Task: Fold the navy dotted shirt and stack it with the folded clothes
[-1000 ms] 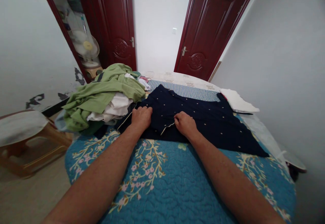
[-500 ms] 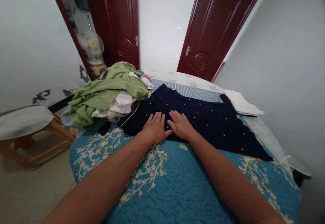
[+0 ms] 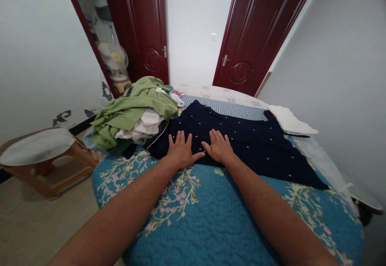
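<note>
A dark navy garment (image 3: 250, 141) with small light dots lies spread across the bed (image 3: 211, 217), which has a blue floral quilt. My left hand (image 3: 181, 151) lies flat on the garment's near edge, fingers spread. Beside it, my right hand (image 3: 219, 148) also presses flat on the fabric, fingers stretched out; the thumbs almost touch. Neither hand holds anything.
A pile of clothes with a green garment (image 3: 132, 111) on top sits at the bed's left. Folded white cloth (image 3: 291, 123) lies at the far right. A wooden stool (image 3: 42, 159) stands on the left; a fan (image 3: 116, 59) and two dark red doors (image 3: 256, 29) stand behind.
A second ago both hands were closed on the garment's white-piped edge, apart. They let go, came together and now lie flat and open on the fabric. The view shifted slightly.
</note>
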The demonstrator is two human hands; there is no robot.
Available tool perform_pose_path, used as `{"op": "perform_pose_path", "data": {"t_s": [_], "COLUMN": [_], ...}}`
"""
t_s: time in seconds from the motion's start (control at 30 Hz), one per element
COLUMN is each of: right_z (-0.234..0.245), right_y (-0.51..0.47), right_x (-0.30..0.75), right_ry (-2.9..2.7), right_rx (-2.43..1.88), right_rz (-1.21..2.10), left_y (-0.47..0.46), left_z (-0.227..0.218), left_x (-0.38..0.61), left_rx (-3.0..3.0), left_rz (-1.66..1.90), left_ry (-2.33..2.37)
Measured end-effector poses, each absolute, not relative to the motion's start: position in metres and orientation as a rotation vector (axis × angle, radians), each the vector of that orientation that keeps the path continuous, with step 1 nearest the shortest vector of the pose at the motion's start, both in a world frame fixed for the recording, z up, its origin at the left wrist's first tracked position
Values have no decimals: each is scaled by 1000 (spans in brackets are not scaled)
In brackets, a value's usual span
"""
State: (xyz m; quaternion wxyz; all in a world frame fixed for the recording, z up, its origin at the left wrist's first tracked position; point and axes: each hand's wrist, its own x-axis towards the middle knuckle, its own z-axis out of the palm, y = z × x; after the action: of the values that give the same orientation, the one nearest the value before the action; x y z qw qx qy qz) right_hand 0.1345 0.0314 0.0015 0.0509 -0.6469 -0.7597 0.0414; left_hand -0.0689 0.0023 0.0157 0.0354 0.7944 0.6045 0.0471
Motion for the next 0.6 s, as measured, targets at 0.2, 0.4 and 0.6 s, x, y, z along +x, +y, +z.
{"op": "perform_pose_path", "data": {"t_s": [0.2, 0.4, 0.6], "right_z": [2, 1, 3], "right_y": [30, 29, 28], "right_x": [144, 146, 147], "right_ry": [-2240, -2214, -2202], "right_rx": [-2032, -2014, -1999], "right_rz": [138, 163, 187], "left_y": [8, 10, 3], "left_z": [10, 3, 0], "left_x": [-71, -74, -86], "left_rx": [2388, 2326, 2372], "left_rz": [226, 255, 272], "left_ry": [1983, 2152, 2192]}}
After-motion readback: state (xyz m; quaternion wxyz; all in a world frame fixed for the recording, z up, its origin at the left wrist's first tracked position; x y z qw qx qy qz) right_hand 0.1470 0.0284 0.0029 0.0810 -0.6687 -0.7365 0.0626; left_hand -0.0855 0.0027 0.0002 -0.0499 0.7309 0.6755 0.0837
